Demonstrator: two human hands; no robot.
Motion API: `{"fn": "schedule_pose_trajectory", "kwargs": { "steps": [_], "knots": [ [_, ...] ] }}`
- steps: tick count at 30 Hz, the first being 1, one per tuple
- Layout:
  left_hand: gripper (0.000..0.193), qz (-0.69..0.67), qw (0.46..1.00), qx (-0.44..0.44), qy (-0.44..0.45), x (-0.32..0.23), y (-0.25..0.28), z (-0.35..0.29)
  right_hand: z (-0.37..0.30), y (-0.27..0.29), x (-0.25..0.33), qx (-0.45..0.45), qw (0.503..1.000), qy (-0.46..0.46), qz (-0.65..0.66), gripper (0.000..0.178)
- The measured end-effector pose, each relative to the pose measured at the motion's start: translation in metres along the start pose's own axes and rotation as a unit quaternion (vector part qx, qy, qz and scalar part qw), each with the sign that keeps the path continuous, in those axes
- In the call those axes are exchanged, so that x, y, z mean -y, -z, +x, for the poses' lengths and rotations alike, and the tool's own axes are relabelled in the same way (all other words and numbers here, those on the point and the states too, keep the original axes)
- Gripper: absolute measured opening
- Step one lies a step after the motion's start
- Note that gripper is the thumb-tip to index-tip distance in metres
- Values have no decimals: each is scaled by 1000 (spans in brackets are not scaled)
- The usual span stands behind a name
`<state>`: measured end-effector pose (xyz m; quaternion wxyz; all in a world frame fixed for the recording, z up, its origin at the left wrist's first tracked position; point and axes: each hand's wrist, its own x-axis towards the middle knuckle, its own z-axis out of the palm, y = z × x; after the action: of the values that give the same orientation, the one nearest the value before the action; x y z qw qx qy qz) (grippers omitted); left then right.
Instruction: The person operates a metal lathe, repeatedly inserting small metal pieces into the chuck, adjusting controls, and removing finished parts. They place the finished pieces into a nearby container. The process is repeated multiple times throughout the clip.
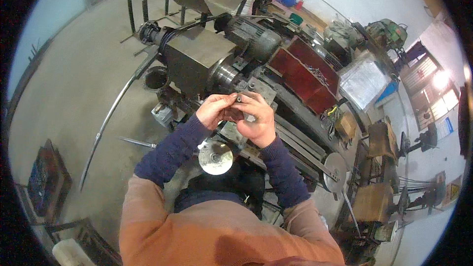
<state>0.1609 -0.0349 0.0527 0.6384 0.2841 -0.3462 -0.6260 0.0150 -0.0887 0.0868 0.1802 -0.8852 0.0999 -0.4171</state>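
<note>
My left hand (217,111) and my right hand (258,119) meet in front of me, with fingers bent and tips close together. Between the fingertips shows the end of a small dark round metal part (239,99), which looks like a bushing with a hole in it. Both hands seem to grip it, though the fingers cover most of it. Just beyond them lies the bright steel chuck (226,75) of a lathe, on the front of its grey headstock (199,54). Below the hands sits a round silver handwheel (216,158).
A red tray (300,71) of small metal pieces lies behind the lathe bed (305,148), near a motor (253,37). Another round disc (335,171) is at the bed's right end. On the left, a long curved metal rod (111,113) slants down over the floor.
</note>
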Motion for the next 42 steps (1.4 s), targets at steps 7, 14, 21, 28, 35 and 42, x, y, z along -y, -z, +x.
{"fn": "schedule_pose_trajectory", "kwargs": {
  "steps": [7, 14, 21, 28, 35, 42],
  "knots": [
    [27, 355, 930, -8, -93, -7, -3, -6, -12, 5, 0, 13, 999, -2, -38, 29],
    [27, 432, 901, -23, -44, -24, 6, -15, 1, 4, -7, 121, 993, 8, 7, 24],
    [26, 397, 916, -12, -48, -23, 20, -17, 8, -4, -7, 157, 987, -7, 16, 25],
    [23, 434, 899, -53, -6, -53, 35, -38, 19, -1, -29, 140, 989, 5, -44, 28],
    [31, 719, 628, -261, -143, -105, 131, -119, 43, -2, -92, 161, 970, -111, -142, 28],
    [28, 801, 396, -447, -39, -137, 196, -234, 55, -22, -123, 238, 935, -240, -110, 22]
  ]
}}
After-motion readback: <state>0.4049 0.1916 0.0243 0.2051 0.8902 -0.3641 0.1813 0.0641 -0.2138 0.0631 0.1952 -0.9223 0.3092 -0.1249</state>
